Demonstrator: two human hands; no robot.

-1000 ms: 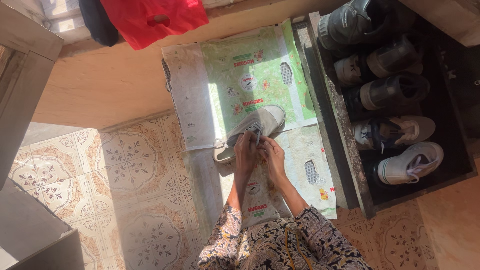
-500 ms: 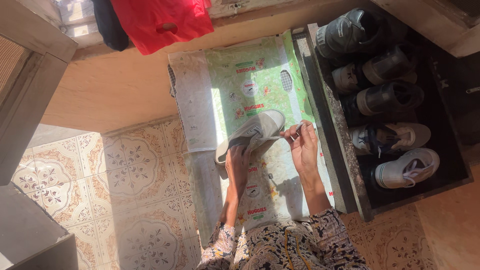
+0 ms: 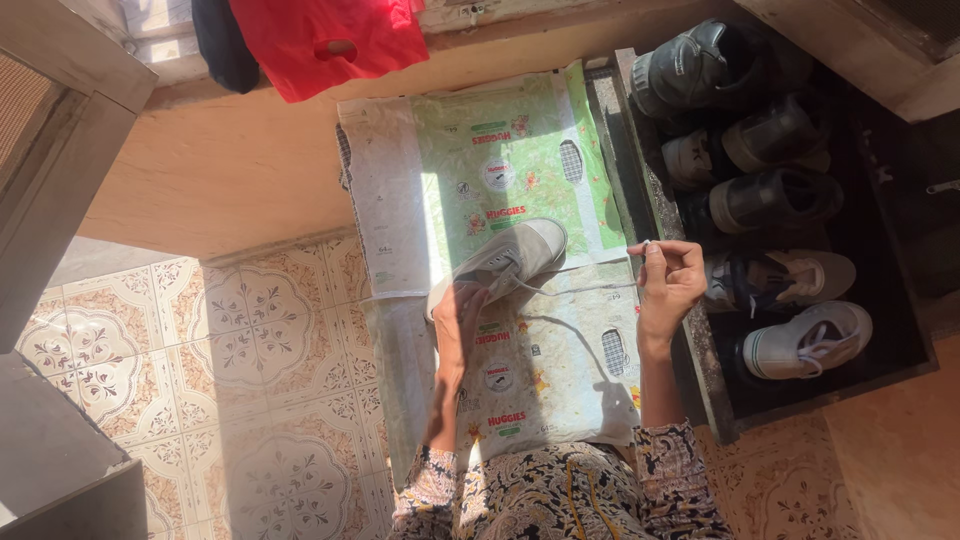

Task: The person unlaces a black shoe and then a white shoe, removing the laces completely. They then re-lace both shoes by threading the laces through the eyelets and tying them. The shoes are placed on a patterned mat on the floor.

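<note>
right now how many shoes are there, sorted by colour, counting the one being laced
grey shoe on the plastic sheets, left hand on it, right hand pulling its lace: 1
dark shoes in the rack: 3 (top, second, third)
white shoes in the rack: 2 (upper, lower)
total: 6

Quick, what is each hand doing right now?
Left hand: pressed on the grey shoe, holding it down.
Right hand: closed, pinching the shoelace pulled taut.
</note>
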